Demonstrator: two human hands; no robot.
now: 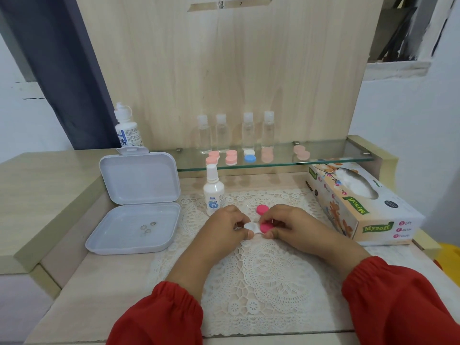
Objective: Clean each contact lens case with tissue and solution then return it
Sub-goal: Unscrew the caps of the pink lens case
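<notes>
Over the lace doily, my left hand pinches the white part of a contact lens case. My right hand grips the case's hot-pink cap. A second hot-pink cap lies on the doily just behind my fingers. A small white solution bottle stands upright to the left of my hands. The tissue box lies to the right, with white tissue showing in its slot.
A glass shelf carries several lens cases, pale pink ones and a blue-and-white one, with several clear bottles behind. An open white plastic box holding small lenses sits at left. A larger solution bottle stands behind it.
</notes>
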